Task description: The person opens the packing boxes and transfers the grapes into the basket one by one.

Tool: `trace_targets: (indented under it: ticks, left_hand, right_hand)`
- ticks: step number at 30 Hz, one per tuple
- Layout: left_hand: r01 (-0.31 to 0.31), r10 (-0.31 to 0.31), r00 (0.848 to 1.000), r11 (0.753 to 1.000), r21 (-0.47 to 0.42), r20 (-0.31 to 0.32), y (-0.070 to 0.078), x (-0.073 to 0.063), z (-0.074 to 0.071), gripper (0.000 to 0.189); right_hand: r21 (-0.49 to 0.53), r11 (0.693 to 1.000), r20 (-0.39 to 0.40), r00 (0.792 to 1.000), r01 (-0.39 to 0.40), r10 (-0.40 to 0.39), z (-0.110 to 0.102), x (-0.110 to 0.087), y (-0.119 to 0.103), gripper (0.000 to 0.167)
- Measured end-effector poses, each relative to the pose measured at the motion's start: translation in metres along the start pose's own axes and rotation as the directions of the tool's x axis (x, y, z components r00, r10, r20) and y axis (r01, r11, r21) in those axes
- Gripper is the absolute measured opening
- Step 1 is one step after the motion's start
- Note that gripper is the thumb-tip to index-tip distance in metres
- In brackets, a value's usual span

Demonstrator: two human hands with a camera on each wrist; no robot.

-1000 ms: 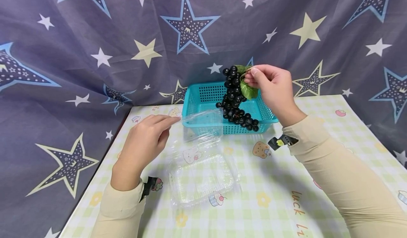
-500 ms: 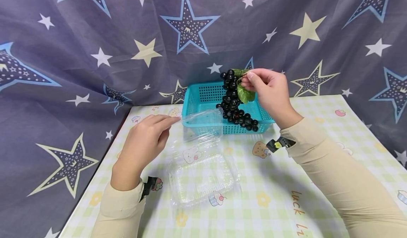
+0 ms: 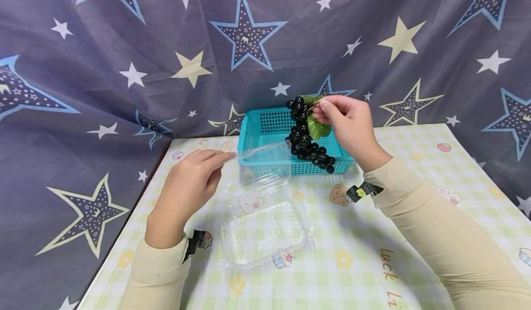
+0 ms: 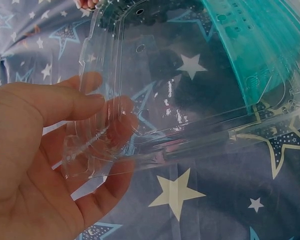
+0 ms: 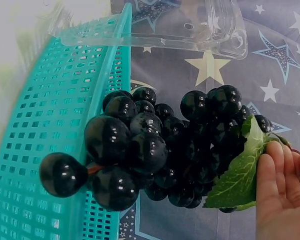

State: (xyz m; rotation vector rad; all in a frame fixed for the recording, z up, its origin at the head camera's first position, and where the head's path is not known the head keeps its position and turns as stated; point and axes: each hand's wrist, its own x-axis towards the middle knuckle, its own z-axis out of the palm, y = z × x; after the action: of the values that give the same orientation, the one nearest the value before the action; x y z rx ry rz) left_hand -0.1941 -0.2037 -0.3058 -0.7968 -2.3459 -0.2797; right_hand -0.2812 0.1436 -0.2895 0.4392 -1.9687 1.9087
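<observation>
Between thumb and fingers, my right hand (image 3: pixel 348 123) pinches the stem of a bunch of black grapes (image 3: pixel 303 135) with green leaves (image 3: pixel 318 128). The bunch hangs over the front of a teal basket (image 3: pixel 259 137), its lower grapes in front of the rim. My left hand (image 3: pixel 188 185) grips the corner of the raised lid of a clear plastic clamshell box (image 3: pixel 265 231); the left wrist view shows thumb and fingers on either side of the lid (image 4: pixel 155 130). The box's base lies on the table, hinged to that lid.
A checked tablecloth (image 3: pixel 365 264) covers the table. Behind the basket hangs a dark curtain (image 3: pixel 157 38) with stars. The raised lid stands close in front of the basket's left part, overlapping it in the head view.
My right hand has moved a little down and to the left, and the grapes have come lower with it. The left hand and clamshell box have stayed put.
</observation>
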Motion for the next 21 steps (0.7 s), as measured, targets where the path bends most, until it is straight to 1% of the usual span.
trace_targets:
  ticks: [4, 13, 21]
  left_hand:
    - [-0.002, 0.002, 1.0, 1.0, -0.003, -0.005, -0.0003, 0.0004, 0.0004, 0.044]
    - [0.004, -0.004, 1.0, 1.0, 0.008, 0.006, -0.0009, -0.0008, -0.001, 0.045]
    - [-0.001, 0.001, 1.0, 1.0, 0.005, -0.001, -0.0004, -0.0011, -0.0012, 0.044]
  right_hand:
    - [-0.004, 1.0, 0.002, 1.0, -0.008, 0.008, 0.001, -0.0009, 0.0015, 0.022]
    - [-0.012, 1.0, 0.009, 1.0, -0.002, 0.002, 0.005, -0.0019, 0.006, 0.022]
    - [-0.029, 0.999, 0.023, 0.999, -0.022, 0.023, 0.0056, -0.0047, 0.0085, 0.022]
